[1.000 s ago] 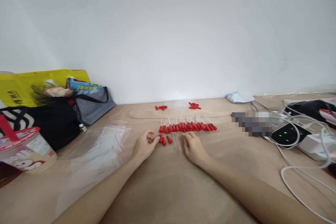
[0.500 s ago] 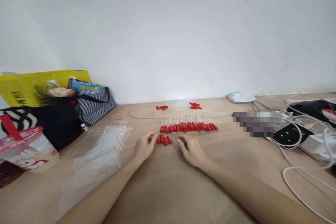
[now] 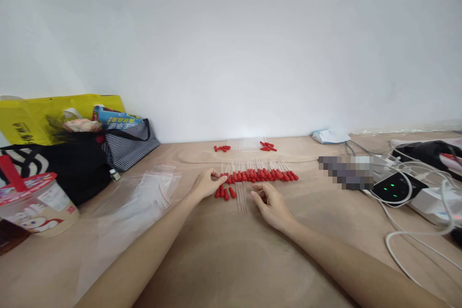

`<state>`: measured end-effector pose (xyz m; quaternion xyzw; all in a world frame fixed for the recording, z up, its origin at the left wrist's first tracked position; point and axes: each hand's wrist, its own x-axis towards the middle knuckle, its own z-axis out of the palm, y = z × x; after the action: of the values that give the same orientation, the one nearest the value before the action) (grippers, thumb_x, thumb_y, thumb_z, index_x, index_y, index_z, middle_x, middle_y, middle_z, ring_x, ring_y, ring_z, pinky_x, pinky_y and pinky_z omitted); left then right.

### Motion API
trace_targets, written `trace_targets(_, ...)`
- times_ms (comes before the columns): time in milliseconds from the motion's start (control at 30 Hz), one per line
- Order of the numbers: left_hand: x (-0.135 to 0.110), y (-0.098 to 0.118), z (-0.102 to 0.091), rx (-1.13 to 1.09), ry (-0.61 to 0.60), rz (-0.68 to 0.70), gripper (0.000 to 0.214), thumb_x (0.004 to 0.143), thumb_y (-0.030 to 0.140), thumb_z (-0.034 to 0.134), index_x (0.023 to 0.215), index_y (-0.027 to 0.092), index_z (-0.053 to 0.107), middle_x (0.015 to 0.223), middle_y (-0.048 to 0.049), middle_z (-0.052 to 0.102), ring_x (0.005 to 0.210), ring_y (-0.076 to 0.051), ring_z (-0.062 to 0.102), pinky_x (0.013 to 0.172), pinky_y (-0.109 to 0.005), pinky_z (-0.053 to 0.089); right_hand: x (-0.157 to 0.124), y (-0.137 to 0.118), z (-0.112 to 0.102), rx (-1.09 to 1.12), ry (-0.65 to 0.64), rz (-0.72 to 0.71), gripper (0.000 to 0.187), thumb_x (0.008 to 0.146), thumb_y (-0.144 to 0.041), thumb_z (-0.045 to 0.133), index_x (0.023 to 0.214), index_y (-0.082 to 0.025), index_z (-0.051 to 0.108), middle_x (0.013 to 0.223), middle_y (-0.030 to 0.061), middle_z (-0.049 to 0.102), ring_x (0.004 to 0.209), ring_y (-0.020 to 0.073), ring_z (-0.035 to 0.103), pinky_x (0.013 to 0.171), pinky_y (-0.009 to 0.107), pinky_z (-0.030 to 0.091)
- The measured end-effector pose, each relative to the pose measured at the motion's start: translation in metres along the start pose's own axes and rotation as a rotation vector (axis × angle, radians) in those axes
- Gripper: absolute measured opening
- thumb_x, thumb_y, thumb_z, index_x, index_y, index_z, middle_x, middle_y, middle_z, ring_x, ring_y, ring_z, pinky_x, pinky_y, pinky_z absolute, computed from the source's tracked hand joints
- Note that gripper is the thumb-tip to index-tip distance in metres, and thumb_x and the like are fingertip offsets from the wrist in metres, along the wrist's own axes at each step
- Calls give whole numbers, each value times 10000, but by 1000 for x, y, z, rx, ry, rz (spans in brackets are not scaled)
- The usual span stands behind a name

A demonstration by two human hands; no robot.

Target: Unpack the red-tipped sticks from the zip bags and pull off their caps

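Observation:
My left hand [image 3: 208,184] is at the left end of a row of glass droppers with red rubber bulbs [image 3: 258,174]. Its thumb and fingers close around the bulb of the endmost dropper, partly hiding it. Just below that hand lie several loose red bulbs [image 3: 226,194]. Beside them, a few bare glass tubes [image 3: 241,198] lie side by side on the table. To the right of these tubes rests my right hand [image 3: 271,204], fingers curled but apart from the thumb, holding nothing.
Farther back lie two small groups of red bulbs [image 3: 222,148] [image 3: 267,146] with more clear tubes [image 3: 249,145] between them. Clear zip bags [image 3: 144,202], a drink cup [image 3: 43,207] and bags [image 3: 132,142] stand left. A power strip [image 3: 431,202] with white cables is right.
My left hand has moved forward and right, from beside the loose bulbs to the left end of the dropper row. My right hand has drawn slightly right, away from the glass tubes.

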<state>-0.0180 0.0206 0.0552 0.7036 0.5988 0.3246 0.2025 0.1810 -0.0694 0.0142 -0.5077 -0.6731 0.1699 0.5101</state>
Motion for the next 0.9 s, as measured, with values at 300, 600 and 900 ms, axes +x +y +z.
trace_targets(300, -6, -1, 1, -44, 127, -65, 285, 697, 412, 526, 667, 153, 642, 668, -41, 647, 666, -190, 592, 593, -256, 414, -1, -4, 0, 9, 13, -8, 170, 782, -213, 473, 931, -157, 531, 875, 74, 542, 591, 113, 538, 532, 266, 470)
trace_targets(600, -70, -5, -16, 73, 129, 544, 161, 761, 305, 526, 705, 181, 614, 839, -43, 585, 792, -163, 559, 738, -301, 448, -4, -1, -22, -248, 34, -282, 419, 750, -263, 549, 1152, -179, 465, 1145, 140, 425, 1055, 238, 446, 834, 401, 445)
trace_targets(900, -75, 10, 2, 73, 80, 931, 41, 780, 173, 546, 809, 181, 573, 840, -44, 581, 823, -157, 537, 763, -306, 450, -6, -5, -22, -463, -118, -582, 213, 811, -273, 511, 988, -201, 605, 1152, 105, 511, 1055, 219, 467, 848, 389, 407)
